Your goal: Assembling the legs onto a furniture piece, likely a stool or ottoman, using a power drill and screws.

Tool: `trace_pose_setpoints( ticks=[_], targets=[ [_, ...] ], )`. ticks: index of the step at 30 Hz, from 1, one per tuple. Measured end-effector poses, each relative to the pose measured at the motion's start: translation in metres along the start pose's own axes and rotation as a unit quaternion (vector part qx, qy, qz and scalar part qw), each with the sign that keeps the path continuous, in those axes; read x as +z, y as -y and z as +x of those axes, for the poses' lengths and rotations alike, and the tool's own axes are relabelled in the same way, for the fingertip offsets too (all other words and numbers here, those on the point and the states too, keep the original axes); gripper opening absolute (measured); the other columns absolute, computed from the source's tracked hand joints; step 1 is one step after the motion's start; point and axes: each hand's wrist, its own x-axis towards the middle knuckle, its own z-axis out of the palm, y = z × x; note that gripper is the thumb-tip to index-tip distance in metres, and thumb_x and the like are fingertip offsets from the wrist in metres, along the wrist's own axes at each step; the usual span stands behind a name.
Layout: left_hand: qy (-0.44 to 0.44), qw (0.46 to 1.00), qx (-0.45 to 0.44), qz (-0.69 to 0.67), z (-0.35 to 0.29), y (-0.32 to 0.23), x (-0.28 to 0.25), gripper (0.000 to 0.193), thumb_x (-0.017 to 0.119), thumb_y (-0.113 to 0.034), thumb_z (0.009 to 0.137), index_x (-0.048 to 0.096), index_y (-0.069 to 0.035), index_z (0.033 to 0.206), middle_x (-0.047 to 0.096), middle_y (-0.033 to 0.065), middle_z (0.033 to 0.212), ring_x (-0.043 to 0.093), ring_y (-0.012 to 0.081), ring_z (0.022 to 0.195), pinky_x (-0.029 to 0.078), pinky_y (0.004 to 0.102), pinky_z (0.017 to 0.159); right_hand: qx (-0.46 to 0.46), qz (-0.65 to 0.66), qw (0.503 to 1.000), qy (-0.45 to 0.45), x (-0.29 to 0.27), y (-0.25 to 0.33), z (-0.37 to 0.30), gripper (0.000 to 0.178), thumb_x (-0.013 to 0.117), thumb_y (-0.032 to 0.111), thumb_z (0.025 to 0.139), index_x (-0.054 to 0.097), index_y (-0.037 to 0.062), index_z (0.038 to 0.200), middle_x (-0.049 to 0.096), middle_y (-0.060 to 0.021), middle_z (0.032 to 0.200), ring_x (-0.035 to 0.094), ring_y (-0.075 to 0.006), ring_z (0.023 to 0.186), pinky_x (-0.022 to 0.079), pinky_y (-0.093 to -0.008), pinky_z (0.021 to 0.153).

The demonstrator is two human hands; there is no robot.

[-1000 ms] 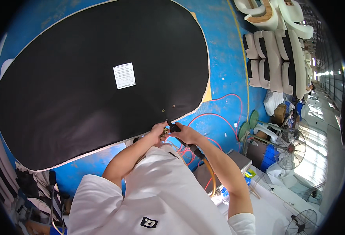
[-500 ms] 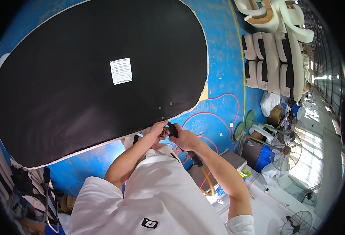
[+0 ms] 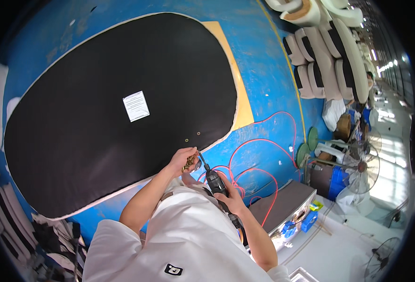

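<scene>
A large rounded black fabric panel (image 3: 90, 150) with a pale rim lies in front of me, a white label (image 3: 136, 106) on it. At its near right edge my left hand (image 3: 180, 157) is closed around several brass-coloured screws (image 3: 188, 163). Its thumb and fingertip pinch together beside the panel's edge. My right hand (image 3: 229, 195) grips a black air screwdriver (image 3: 214, 180), whose thin bit reaches up to the left fingertips. Whatever sits at the bit's tip is too small to make out. Two small round metal fittings (image 3: 192, 137) show on the fabric just beyond my left hand.
Red air hose (image 3: 277, 183) loops over the blue floor (image 3: 264, 103) at the right. A yellow board (image 3: 239, 89) sticks out under the panel. Further right stand a grey-topped box (image 3: 278, 204), pedestal fans (image 3: 362, 166) and stacked beige-and-black cushions (image 3: 327, 61).
The view has shifted, and more of the panel's far edge shows. The screwdriver has swung round, so its bit now points at the left fingertips. The left hand still holds the screws.
</scene>
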Motion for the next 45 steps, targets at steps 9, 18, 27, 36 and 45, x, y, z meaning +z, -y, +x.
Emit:
trace_pose_setpoints(
  ticks=[9, 18, 27, 36, 45],
  targets=[
    [-0.046, 0.999, -0.002, 0.006, 0.004, 0.016, 0.01, 0.017, 0.057, -0.02, 0.103, 0.062, -0.004, 0.105, 0.061, 0.0066, 0.075, 0.05, 0.0118, 0.046, 0.031, 0.0237, 0.036, -0.004, 0.063, 0.998, -0.028, -0.008, -0.021, -0.012, 0.083, 0.075, 0.02, 0.09, 0.032, 0.0192, 0.161, 0.057, -0.0117, 0.142, 0.054, -0.0207, 0.126, 0.04, -0.0332, 0.107],
    [-0.073, 0.997, 0.031, 0.011, 0.018, 0.031, 0.013, 0.013, 0.063, -0.017, 0.101, 0.063, -0.006, 0.105, 0.058, 0.0017, 0.073, 0.052, 0.0097, 0.049, 0.031, 0.0232, 0.037, -0.056, 0.016, 0.998, 0.009, -0.022, -0.038, -0.004, 0.081, 0.074, 0.022, 0.091, 0.032, 0.0171, 0.16, 0.055, -0.0137, 0.142, 0.053, -0.0218, 0.126, 0.039, -0.0338, 0.108],
    [0.002, 0.996, -0.003, 0.094, 0.024, 0.017, 0.002, 0.011, 0.071, -0.008, 0.092, 0.067, -0.002, 0.1, 0.053, 0.0005, 0.063, 0.046, 0.0078, 0.044, 0.029, 0.0234, 0.037, -0.009, 0.052, 0.996, 0.067, -0.043, -0.026, -0.006, 0.082, 0.074, 0.02, 0.088, 0.034, 0.0128, 0.16, 0.056, -0.0126, 0.139, 0.053, -0.02, 0.123, 0.04, -0.0322, 0.106],
    [0.036, 0.937, -0.147, 0.314, 0.02, -0.014, 0.007, 0.013, 0.072, -0.017, 0.094, 0.071, -0.004, 0.091, 0.054, -0.0013, 0.062, 0.043, 0.0056, 0.043, 0.026, 0.0234, 0.036, -0.025, -0.139, 0.98, 0.138, -0.063, -0.011, -0.005, 0.083, 0.073, 0.024, 0.088, 0.033, 0.015, 0.16, 0.062, -0.0142, 0.137, 0.062, -0.0262, 0.12, 0.046, -0.0377, 0.102],
    [0.023, 0.937, -0.19, 0.291, 0.009, 0.021, 0.014, 0.022, 0.068, -0.024, 0.098, 0.067, -0.007, 0.083, 0.053, -0.0027, 0.061, 0.042, 0.0055, 0.043, 0.025, 0.0229, 0.036, -0.004, -0.095, 0.984, 0.149, -0.064, -0.055, -0.002, 0.084, 0.077, 0.028, 0.086, 0.036, 0.0155, 0.158, 0.058, -0.0145, 0.143, 0.056, -0.0262, 0.129, 0.042, -0.0354, 0.107]
  ],
)
